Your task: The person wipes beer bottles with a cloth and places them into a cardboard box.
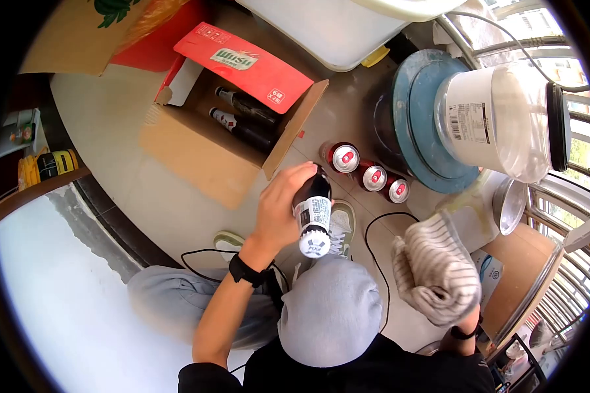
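- Currently, the left hand (277, 213) has its fingers curled round a dark bottle (313, 209), held above the middle of the floor (98, 137), well in from its edges.
- The right hand (469, 319) is mostly hidden by a striped cloth (439, 272); how far its fingers are open cannot be told.
- Two other bottles (241, 130) lie inside the open cardboard box (259, 82), toward the floor's far edge.
- Three red cans (375, 178) stand in a row near a round blue lid (423, 118).

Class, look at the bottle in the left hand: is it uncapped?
No, a white cap sits over the mouth of the bottle in the left hand.
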A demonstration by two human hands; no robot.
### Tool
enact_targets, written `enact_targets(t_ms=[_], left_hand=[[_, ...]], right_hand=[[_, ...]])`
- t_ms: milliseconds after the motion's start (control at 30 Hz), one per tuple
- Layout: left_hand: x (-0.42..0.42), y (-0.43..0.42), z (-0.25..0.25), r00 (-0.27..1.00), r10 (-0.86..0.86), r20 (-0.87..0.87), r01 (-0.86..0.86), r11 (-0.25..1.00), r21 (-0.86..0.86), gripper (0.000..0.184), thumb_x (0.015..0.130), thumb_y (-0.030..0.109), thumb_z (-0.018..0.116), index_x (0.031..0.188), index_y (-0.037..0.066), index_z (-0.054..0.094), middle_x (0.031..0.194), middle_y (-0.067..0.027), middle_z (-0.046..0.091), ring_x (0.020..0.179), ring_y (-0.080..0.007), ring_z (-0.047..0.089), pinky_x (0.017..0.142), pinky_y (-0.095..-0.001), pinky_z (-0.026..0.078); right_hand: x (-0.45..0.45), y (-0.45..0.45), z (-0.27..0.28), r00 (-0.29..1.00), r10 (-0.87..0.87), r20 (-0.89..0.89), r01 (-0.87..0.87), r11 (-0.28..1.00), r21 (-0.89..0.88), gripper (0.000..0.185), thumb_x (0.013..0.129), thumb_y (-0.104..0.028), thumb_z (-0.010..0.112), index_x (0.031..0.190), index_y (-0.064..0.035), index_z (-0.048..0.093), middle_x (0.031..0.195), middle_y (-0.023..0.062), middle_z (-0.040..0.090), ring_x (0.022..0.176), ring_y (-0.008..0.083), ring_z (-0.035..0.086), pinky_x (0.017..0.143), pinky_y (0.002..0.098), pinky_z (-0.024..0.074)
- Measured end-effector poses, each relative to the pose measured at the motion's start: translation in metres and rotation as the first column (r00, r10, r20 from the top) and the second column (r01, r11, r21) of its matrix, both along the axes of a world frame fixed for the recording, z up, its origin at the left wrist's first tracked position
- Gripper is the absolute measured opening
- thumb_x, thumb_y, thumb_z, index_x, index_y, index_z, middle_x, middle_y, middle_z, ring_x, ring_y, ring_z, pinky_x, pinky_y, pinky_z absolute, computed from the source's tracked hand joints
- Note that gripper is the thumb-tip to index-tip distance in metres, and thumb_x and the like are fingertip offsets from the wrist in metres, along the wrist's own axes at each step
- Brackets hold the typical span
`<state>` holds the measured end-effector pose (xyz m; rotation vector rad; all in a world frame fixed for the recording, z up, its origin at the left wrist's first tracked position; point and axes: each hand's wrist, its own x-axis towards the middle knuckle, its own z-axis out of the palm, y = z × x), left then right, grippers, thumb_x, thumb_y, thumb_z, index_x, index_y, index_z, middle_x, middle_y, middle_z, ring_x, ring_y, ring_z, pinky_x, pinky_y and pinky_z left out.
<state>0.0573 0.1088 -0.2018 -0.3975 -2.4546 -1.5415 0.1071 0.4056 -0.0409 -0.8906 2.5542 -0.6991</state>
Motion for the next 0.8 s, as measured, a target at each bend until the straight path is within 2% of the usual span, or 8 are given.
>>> enact_targets(t_ms=[100,200,233,333,367,467,600,800], left_hand=[[0.02,0.0,-0.033,0.992,0.002,0.128,0.001,1.0,-0.022,0.059,0.068,0.005,0.084,0.12,0.006,0.057,0.117,-0.0153,0.062,0.106,-0.0314,0.064,0.089,-0.0372,0.053],[0.033,0.008,-0.054,0.958,0.021,0.284,-0.015,1.0,-0.023,0.062,0.064,0.0,0.076,0.122,0.011,0.056,0.124,-0.01,0.056,0.111,-0.0316,0.062,0.088,-0.0378,0.054],[0.035,0.011,-0.062,0.941,0.011,0.338,-0.009,1.0,-0.008,0.064,0.063,0.0,0.076,0.123,0.013,0.056,0.127,-0.0091,0.051,0.116,-0.0313,0.057,0.089,-0.0387,0.053],[0.04,0.017,-0.085,0.941,0.042,0.337,-0.009,0.995,-0.098,0.063,0.064,0.003,0.076,0.123,0.012,0.056,0.126,-0.0092,0.052,0.115,-0.0324,0.055,0.091,-0.0409,0.052],[0.04,0.022,-0.089,0.932,0.066,0.357,-0.045,0.997,-0.067,0.063,0.062,-0.003,0.072,0.123,0.009,0.058,0.122,-0.0111,0.055,0.111,-0.0342,0.057,0.094,-0.0384,0.05],[0.046,0.031,-0.099,0.9,0.074,0.43,-0.061,0.997,-0.044,0.063,0.064,-0.001,0.073,0.124,0.009,0.057,0.124,-0.0113,0.056,0.112,-0.0346,0.057,0.093,-0.0394,0.051],[0.052,0.039,-0.118,0.912,0.105,0.397,-0.092,0.994,-0.053,0.062,0.064,0.001,0.073,0.123,0.009,0.057,0.124,-0.0113,0.056,0.112,-0.035,0.057,0.092,-0.0408,0.051],[0.055,0.044,-0.134,0.924,0.121,0.362,-0.119,0.993,-0.029,0.06,0.066,0.001,0.072,0.124,0.009,0.056,0.124,-0.0109,0.057,0.112,-0.0349,0.057,0.092,-0.0413,0.05]], right_hand=[[0.014,0.008,-0.018,0.994,-0.011,0.113,0.007,1.0,0.029,0.026,0.072,-0.024,0.074,0.068,-0.0088,0.053,0.082,0.0059,0.062,0.081,0.0288,0.064,0.089,0.0337,0.0494],[0.022,-0.001,-0.049,0.946,-0.142,0.292,0.089,0.979,0.185,0.024,0.075,-0.021,0.071,0.07,-0.0088,0.051,0.08,0.0066,0.061,0.074,0.0289,0.062,0.079,0.0367,0.0516],[0.017,-0.01,-0.05,0.944,-0.167,0.283,0.076,0.949,0.306,0.017,0.077,-0.018,0.07,0.079,-0.0084,0.056,0.083,0.0084,0.061,0.074,0.0295,0.061,0.072,0.0399,0.0516],[0.036,-0.001,-0.082,0.96,-0.23,0.162,0.174,0.938,0.299,0.016,0.076,-0.016,0.069,0.088,-0.0083,0.061,0.09,0.01,0.063,0.08,0.0308,0.062,0.071,0.0415,0.0517],[0.053,0.014,-0.101,0.931,-0.299,0.211,0.217,0.915,0.339,0.023,0.074,-0.011,0.068,0.097,-0.0079,0.063,0.097,0.0119,0.063,0.086,0.0333,0.063,0.072,0.0428,0.0518],[0.055,0.028,-0.112,0.944,-0.169,0.282,0.096,0.962,0.256,0.024,0.075,-0.005,0.065,0.098,-0.0065,0.063,0.102,0.0154,0.063,0.091,0.0366,0.063,0.073,0.0445,0.0518],[0.06,0.032,-0.127,0.828,-0.315,0.464,0.023,0.846,0.533,0.032,0.076,0.002,0.059,0.108,-0.0014,0.06,0.104,0.0195,0.061,0.094,0.0418,0.06,0.08,0.0461,0.0508],[0.062,0.003,-0.172,0.852,-0.335,0.403,0.086,0.848,0.523,0.033,0.078,-0.004,0.063,0.111,0.0008,0.062,0.104,0.0214,0.063,0.092,0.0428,0.061,0.08,0.0481,0.051]])
